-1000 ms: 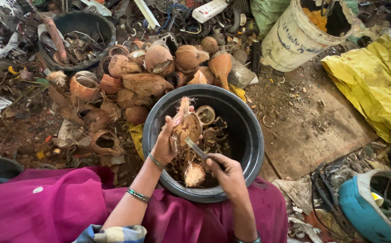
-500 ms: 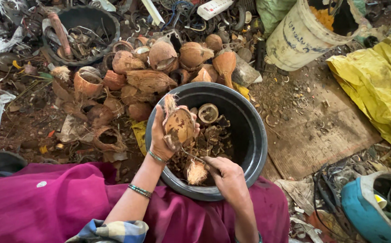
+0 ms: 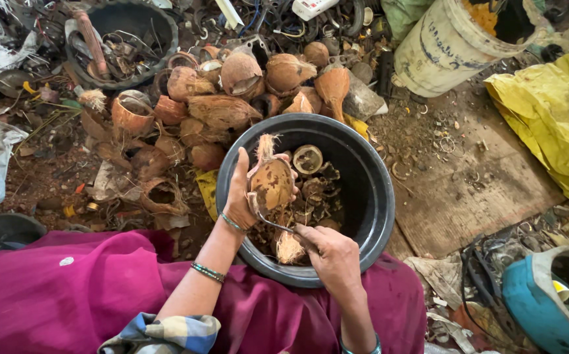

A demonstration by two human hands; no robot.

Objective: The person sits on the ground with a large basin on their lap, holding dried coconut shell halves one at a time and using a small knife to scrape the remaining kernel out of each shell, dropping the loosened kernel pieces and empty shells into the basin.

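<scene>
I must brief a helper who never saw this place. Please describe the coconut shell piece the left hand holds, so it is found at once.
Find the big black basin on the person's magenta lap. Above its left rim, the left hand grips a brown coconut shell piece with a fibre tuft on top. It alone is lifted; other shells lie loose.

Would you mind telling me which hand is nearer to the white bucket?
Right. The right hand sits at the black basin's near rim, below the white bucket; the left hand, holding a coconut shell, lies farther left.
</scene>
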